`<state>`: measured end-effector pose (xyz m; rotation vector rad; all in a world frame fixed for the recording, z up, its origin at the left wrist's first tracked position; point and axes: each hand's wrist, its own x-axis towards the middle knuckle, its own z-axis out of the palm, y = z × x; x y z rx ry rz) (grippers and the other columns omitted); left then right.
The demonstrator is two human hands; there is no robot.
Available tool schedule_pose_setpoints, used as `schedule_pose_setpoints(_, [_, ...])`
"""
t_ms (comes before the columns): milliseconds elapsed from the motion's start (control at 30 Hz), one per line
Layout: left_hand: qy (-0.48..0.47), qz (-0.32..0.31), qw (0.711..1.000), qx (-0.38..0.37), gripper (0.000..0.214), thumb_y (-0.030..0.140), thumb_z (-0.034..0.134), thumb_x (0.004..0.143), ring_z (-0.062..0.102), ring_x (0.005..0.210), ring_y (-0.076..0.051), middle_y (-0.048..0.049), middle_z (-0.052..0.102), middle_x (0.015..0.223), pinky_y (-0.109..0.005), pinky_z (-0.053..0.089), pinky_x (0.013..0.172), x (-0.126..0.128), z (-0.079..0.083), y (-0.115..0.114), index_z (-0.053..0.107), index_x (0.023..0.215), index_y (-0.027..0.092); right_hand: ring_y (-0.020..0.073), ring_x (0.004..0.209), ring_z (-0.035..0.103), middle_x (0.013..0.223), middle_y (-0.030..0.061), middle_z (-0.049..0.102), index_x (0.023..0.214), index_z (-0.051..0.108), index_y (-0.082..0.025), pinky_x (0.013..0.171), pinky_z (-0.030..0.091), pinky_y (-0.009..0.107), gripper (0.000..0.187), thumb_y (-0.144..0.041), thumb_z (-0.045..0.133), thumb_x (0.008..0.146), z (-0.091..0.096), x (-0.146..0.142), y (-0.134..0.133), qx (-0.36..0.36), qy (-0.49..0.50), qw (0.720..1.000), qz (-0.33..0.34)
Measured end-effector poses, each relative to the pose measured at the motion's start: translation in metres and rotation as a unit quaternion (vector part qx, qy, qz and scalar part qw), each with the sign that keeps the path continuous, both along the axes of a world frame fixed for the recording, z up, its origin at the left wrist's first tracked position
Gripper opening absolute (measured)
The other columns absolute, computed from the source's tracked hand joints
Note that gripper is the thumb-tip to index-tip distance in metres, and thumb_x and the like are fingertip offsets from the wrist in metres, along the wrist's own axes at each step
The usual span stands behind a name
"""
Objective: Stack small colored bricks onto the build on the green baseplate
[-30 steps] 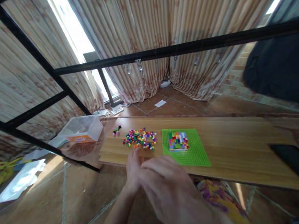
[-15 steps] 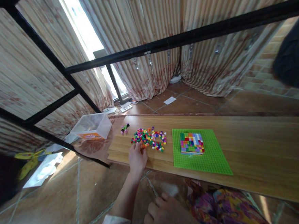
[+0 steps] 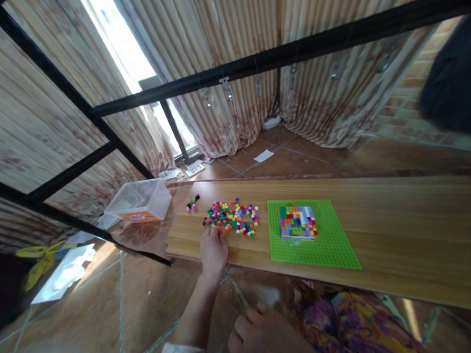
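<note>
My left hand (image 3: pixel 212 249) rests on the wooden board (image 3: pixel 388 230) at the near edge of a pile of small coloured bricks (image 3: pixel 231 218); its fingertips touch the pile and look curled, what they pinch is too small to make out. My right hand (image 3: pixel 267 341) is low at the bottom of the view, off the board, fingers curled loosely with nothing seen in it. To the right of the pile lies a green baseplate (image 3: pixel 333 245) with a multicoloured block of bricks (image 3: pixel 298 222) built on it.
A few joined bricks (image 3: pixel 192 202) lie at the board's far left corner. A clear plastic box (image 3: pixel 139 200) stands left of the board. Black metal bars (image 3: pixel 276 60) cross overhead. Plastic bags (image 3: pixel 60 272) lie on the tiled floor. Patterned cloth (image 3: pixel 350 319) covers my lap.
My right hand dropped from over the board to the bottom of the view. My left hand moved forward to the brick pile. The camera view shifted slightly.
</note>
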<state>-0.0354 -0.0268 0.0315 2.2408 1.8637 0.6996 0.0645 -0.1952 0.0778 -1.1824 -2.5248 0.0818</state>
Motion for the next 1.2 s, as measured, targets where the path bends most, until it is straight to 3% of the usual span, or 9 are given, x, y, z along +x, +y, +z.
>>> schedule_pose_setpoints(133, [-0.049,0.002,0.999,-0.004,0.027,0.016,0.044,0.089,0.062,0.093,-0.023,-0.0109,0.065,0.103,-0.037,0.05,0.083,0.001,0.005,-0.002,0.066,0.103,0.017,0.0155,0.052,0.055,0.054,0.0024,0.061,0.061,0.058,-0.02,0.051,0.042,0.027,0.025,-0.021,0.055,0.086,-0.013,-0.004,-0.001,-0.007,0.005,1.0,-0.011])
schedule_pose_setpoints(233, [-0.193,-0.013,0.981,-0.02,0.027,0.024,0.047,0.089,0.063,0.085,-0.02,-0.009,0.065,0.097,-0.035,0.052,0.08,0.011,0.014,-0.005,0.07,0.101,0.018,0.0158,0.051,0.055,0.054,0.0023,0.061,0.06,0.059,-0.021,0.05,0.041,0.028,0.027,-0.02,0.053,0.086,-0.021,-0.007,-0.001,-0.011,-0.003,0.999,-0.035])
schedule_pose_setpoints(367, [-0.423,-0.111,0.89,-0.128,0.024,0.032,0.057,0.083,0.066,0.084,-0.017,-0.0065,0.07,0.095,-0.033,0.053,0.081,0.047,0.031,-0.019,0.071,0.094,0.017,0.0156,0.051,0.055,0.055,0.0018,0.062,0.061,0.061,-0.021,0.049,0.041,0.027,0.028,-0.02,0.052,0.087,-0.024,-0.012,0.002,-0.018,-0.003,0.998,-0.055])
schedule_pose_setpoints(433, [-0.454,-0.149,0.853,-0.21,0.023,0.03,0.062,0.078,0.067,0.078,-0.016,-0.0042,0.071,0.088,-0.031,0.054,0.078,0.069,0.039,-0.029,0.07,0.095,0.016,0.0156,0.051,0.056,0.055,0.0014,0.062,0.062,0.062,-0.021,0.05,0.041,0.026,0.027,-0.021,0.052,0.087,-0.025,-0.014,0.004,-0.023,0.0,0.998,-0.06])
schedule_pose_setpoints(567, [-0.431,-0.195,0.848,-0.238,0.022,0.024,0.064,0.076,0.067,0.073,-0.015,-0.003,0.071,0.081,-0.027,0.053,0.07,0.105,0.045,-0.04,0.069,0.097,0.017,0.0171,0.053,0.058,0.057,0.0031,0.064,0.064,0.063,-0.021,0.05,0.043,0.028,0.023,-0.022,0.053,0.085,-0.027,-0.011,0.004,-0.036,-0.001,0.996,-0.077])
schedule_pose_setpoints(667, [-0.372,-0.236,0.877,-0.192,0.021,0.018,0.059,0.079,0.067,0.079,-0.015,-0.0046,0.071,0.092,-0.027,0.053,0.072,0.119,0.043,-0.04,0.069,0.099,0.019,0.0186,0.053,0.058,0.059,0.0059,0.066,0.065,0.064,-0.019,0.051,0.044,0.029,0.021,-0.021,0.054,0.083,-0.028,-0.007,0.003,-0.047,-0.005,0.994,-0.096])
schedule_pose_setpoints(900, [-0.172,-0.298,0.936,-0.072,0.028,0.013,0.052,0.086,0.067,0.088,-0.016,-0.0027,0.072,0.097,-0.028,0.052,0.081,0.131,0.047,-0.032,0.067,0.108,0.022,0.018,0.05,0.058,0.054,0.0054,0.065,0.063,0.066,-0.019,0.05,0.043,0.029,0.021,-0.02,0.057,0.082,-0.022,-0.011,0.006,-0.065,0.005,0.992,-0.103])
schedule_pose_setpoints(1067, [-0.077,-0.325,0.943,-0.014,0.027,0.018,0.05,0.091,0.066,0.092,-0.017,-0.0026,0.07,0.103,-0.029,0.052,0.083,0.137,0.046,-0.03,0.066,0.111,0.025,0.017,0.05,0.058,0.055,0.0046,0.064,0.062,0.066,-0.018,0.047,0.043,0.027,0.021,-0.019,0.058,0.082,-0.017,-0.005,0.007,-0.073,0.009,0.993,-0.095])
schedule_pose_setpoints(1200, [-0.053,-0.331,0.942,0.009,0.026,0.019,0.051,0.091,0.064,0.092,-0.017,-0.004,0.067,0.105,-0.028,0.052,0.083,0.141,0.044,-0.029,0.068,0.109,0.024,0.0161,0.063,0.062,0.071,0.0052,0.068,0.078,0.068,-0.017,0.055,0.049,0.027,0.017,-0.022,0.056,0.089,-0.008,0.01,-0.005,-0.078,0.011,0.993,-0.093])
